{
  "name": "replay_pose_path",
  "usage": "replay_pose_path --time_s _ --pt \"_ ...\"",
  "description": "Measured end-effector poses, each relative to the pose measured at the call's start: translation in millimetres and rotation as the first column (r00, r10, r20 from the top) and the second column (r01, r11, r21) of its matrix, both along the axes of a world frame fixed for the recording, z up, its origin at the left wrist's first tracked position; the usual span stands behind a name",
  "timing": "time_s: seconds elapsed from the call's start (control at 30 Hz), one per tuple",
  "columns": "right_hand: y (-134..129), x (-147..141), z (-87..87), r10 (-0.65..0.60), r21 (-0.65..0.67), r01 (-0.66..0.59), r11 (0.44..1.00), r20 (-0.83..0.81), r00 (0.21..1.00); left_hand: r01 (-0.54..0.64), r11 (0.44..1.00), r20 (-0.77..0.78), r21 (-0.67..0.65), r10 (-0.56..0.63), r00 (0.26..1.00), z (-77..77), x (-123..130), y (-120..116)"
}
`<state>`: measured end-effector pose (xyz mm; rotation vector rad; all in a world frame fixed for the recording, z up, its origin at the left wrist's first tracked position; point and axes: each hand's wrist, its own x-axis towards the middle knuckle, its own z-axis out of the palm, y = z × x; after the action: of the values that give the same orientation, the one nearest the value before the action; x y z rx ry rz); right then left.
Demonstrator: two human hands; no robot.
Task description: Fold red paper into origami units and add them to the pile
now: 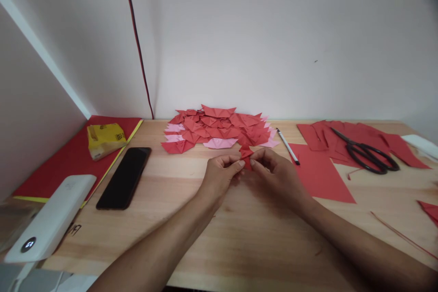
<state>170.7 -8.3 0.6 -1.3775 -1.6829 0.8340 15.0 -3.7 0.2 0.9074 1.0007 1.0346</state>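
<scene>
Between my two hands, just above the wooden table, is a small folded piece of red paper (245, 151). My left hand (224, 169) pinches its left side between thumb and fingers. On its right side, my right hand (272, 168) is closed in a similar pinch. The fingers hide much of the paper's lower part. Right behind the hands, against the wall, lies a heap of folded red and pink paper shapes (219, 133) with pointed ends.
To the right are a pen (288, 147), a red paper sheet (320, 175), red paper pieces (359, 134) and black-handled scissors (371, 155). To the left lie a phone (123, 179), a white power bank (51, 219), a yellow packet (106, 139) and a red folder (44, 173).
</scene>
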Motion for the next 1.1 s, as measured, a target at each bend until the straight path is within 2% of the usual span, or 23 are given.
replay_pose_path --time_s 0.17,0.37,0.53,0.77,1.0,1.1 --pt "0.6 -0.1 0.9 0.004 0.0 -0.004 1.0 0.045 0.999 0.011 1.0 -0.033 0.014 -0.01 0.999 -0.1 -0.4 0.5" --pt "4.3 3.2 -4.3 0.07 -0.001 -0.07 0.998 -0.062 0.996 0.034 0.998 -0.06 0.048 -0.031 0.998 -0.6 -1.5 0.6" --pt "3.5 3.7 -1.8 0.115 -0.004 -0.115 0.993 0.068 0.991 0.033 0.998 -0.062 0.057 -0.029 0.998 0.7 0.0 -0.8" --pt "2.1 1.5 -0.5 0.125 0.021 -0.127 0.992 0.072 0.99 0.044 0.997 -0.073 0.065 -0.039 0.997 0.1 0.8 1.1" --pt "3.4 3.7 -2.2 0.236 0.046 -0.236 0.971 0.0 0.972 0.036 0.998 -0.029 0.055 -0.035 0.999 -2.7 0.1 3.6" --pt "5.7 4.1 -5.3 0.244 0.035 -0.244 0.969 -0.015 0.97 0.022 0.997 -0.019 0.071 -0.021 1.0 -3.1 0.3 3.6"
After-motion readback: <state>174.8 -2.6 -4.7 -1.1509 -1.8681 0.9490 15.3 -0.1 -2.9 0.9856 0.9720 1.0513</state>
